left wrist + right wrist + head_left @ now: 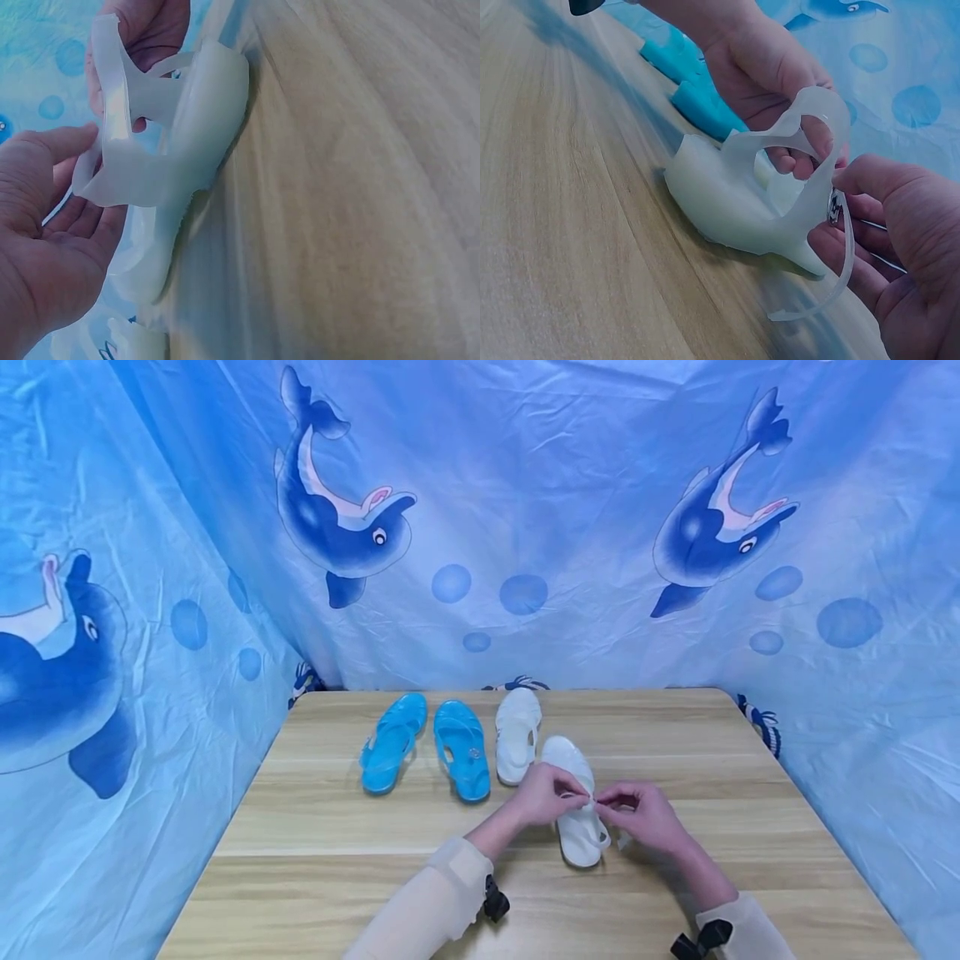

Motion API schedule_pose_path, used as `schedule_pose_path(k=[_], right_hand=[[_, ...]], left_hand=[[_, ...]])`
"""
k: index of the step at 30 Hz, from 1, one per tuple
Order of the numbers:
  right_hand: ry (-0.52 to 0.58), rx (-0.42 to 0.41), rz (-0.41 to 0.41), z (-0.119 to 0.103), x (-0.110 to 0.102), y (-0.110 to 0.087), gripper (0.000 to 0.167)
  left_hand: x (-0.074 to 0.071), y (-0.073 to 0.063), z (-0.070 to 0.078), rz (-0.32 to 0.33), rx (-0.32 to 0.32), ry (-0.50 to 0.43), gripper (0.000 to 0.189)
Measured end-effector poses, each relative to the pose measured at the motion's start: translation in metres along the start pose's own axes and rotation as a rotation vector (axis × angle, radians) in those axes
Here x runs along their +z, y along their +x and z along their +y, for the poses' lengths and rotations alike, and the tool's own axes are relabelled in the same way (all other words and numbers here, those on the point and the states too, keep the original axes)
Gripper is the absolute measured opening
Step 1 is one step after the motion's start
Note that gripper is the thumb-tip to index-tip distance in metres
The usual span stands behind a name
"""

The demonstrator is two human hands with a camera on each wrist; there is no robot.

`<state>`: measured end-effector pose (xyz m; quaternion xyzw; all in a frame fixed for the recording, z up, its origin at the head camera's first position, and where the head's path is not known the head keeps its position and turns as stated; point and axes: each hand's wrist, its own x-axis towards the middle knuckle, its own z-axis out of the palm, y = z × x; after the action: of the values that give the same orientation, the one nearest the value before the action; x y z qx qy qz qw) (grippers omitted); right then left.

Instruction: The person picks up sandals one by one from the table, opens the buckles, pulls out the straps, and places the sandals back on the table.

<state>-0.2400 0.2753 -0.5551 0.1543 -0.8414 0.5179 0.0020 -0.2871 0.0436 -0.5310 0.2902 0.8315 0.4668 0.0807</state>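
A translucent white sandal [581, 843] rests on the wooden table between both hands. My left hand [542, 792] pinches its strap [114, 97] from the left, thumb and fingertips on the raised band. On the other side my right hand [647, 814] pinches the same strap close to a small metal buckle [835, 206]. From the buckle a thin loose strap end [847, 259] curves down beside the sole. In the head view the fingertips of both hands nearly meet over the sandal and cover part of the strap.
A second white sandal [517, 727] lies just left of the one in hand. Farther left are two blue sandals [393, 745], side by side. Blue cloth with printed dolphins [345, 518] hangs behind the wooden table [315, 827] and along its sides.
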Motion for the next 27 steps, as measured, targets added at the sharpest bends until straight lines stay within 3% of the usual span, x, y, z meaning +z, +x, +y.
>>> schedule_pose_path(k=[8, 16, 23, 27], right_hand=[[-0.005, -0.003, 0.002, 0.002, 0.004, 0.000, 0.016], [0.003, 0.004, 0.000, 0.004, 0.006, 0.003, 0.014], [-0.003, -0.004, 0.014, 0.006, 0.004, 0.004, 0.013], [0.005, -0.013, 0.008, 0.008, 0.004, 0.004, 0.013]], left_hand=[[-0.001, 0.001, 0.000, -0.037, -0.013, -0.006, 0.008], [-0.003, 0.001, -0.006, -0.023, 0.008, 0.001, 0.005], [-0.004, 0.000, -0.009, 0.037, 0.014, -0.023, 0.004], [-0.005, 0.001, -0.006, 0.020, 0.009, -0.020, 0.006]])
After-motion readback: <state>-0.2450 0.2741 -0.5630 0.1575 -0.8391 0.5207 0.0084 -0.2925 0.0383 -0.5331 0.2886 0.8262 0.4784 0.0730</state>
